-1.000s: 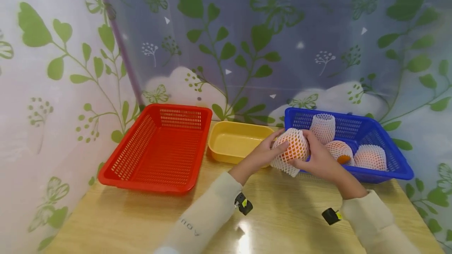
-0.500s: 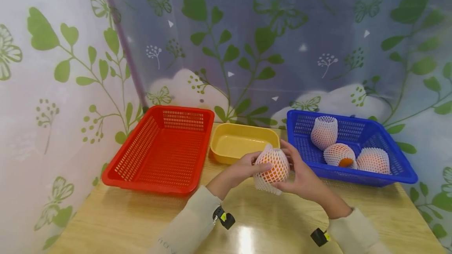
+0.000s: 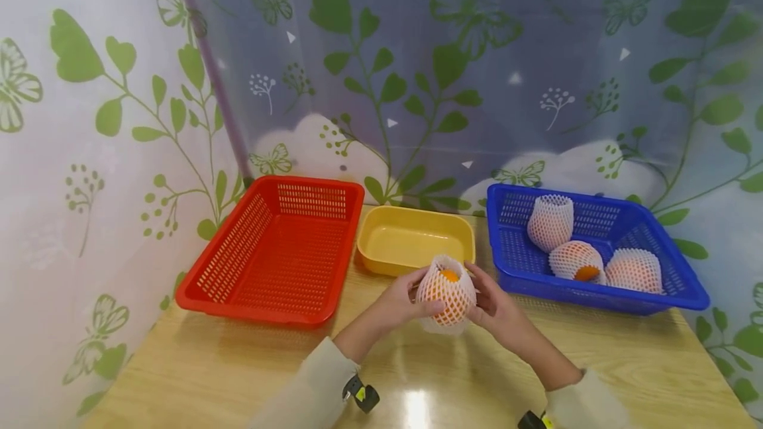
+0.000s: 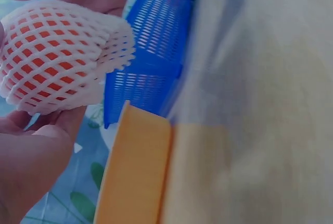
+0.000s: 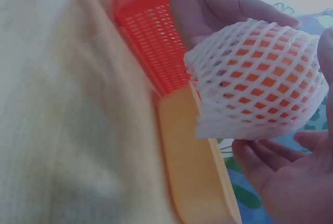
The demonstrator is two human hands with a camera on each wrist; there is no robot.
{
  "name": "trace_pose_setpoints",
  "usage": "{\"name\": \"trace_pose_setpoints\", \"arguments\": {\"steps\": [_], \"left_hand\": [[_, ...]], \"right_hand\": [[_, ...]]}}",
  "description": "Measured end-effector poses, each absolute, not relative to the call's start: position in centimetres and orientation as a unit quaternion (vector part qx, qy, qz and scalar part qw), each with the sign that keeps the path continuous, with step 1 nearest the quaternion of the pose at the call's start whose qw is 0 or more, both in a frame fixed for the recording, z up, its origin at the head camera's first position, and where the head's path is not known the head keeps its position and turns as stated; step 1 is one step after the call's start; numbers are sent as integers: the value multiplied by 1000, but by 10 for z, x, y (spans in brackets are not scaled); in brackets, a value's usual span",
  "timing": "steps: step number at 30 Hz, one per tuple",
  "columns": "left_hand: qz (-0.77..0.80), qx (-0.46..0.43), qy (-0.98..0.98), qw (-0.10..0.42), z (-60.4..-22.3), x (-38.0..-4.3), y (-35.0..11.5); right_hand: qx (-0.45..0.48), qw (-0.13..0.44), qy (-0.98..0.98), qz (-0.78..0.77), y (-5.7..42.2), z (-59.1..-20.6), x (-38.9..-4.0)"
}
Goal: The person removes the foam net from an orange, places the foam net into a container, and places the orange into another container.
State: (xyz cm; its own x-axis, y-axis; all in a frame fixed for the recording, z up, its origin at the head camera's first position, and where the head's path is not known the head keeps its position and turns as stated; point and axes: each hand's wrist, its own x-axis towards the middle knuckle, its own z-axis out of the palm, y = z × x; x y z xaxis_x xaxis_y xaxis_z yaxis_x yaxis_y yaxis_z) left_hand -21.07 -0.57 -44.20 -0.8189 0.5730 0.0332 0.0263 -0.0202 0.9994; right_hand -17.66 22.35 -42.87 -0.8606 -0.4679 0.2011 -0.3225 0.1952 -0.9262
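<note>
Both hands hold an orange [image 3: 448, 298] wrapped in a white foam net, in front of the yellow tub. My left hand [image 3: 398, 302] grips its left side with the thumb at the front; my right hand [image 3: 499, 315] grips the right side. Bare orange skin shows through the net's open top in the head view. In the left wrist view the netted orange [image 4: 49, 60] sits between thumb and fingers. The right wrist view shows the net's loose end extending past the orange [image 5: 265, 81].
A red basket [image 3: 334, 270] stands at the left, a shallow yellow tub [image 3: 381, 262] in the middle. At the right, a blue basket [image 3: 501, 237] holds several fruits in white nets, among them an upright one [image 3: 551, 224]. All stand on a wooden table [image 3: 238, 376] against a patterned curtain.
Both hands have carried the netted orange left and nearer the body, away from the blue basket's edge. The orange has been turned so the net's open end faces up.
</note>
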Motion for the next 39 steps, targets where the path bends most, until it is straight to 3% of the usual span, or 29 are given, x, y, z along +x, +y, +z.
{"name": "trace_pose_setpoints", "arguments": {"steps": [9,19,39], "left_hand": [[629,259,710,181,-463,-200,-14],[588,274,736,191,-483,-190,-18],[591,249,740,202,-498,-183,-21]], "right_hand": [[-262,81,746,-607,216,-451,-172],[-247,93,762,-591,215,-477,-162],[-218,45,833,-507,207,-495,-153]]}}
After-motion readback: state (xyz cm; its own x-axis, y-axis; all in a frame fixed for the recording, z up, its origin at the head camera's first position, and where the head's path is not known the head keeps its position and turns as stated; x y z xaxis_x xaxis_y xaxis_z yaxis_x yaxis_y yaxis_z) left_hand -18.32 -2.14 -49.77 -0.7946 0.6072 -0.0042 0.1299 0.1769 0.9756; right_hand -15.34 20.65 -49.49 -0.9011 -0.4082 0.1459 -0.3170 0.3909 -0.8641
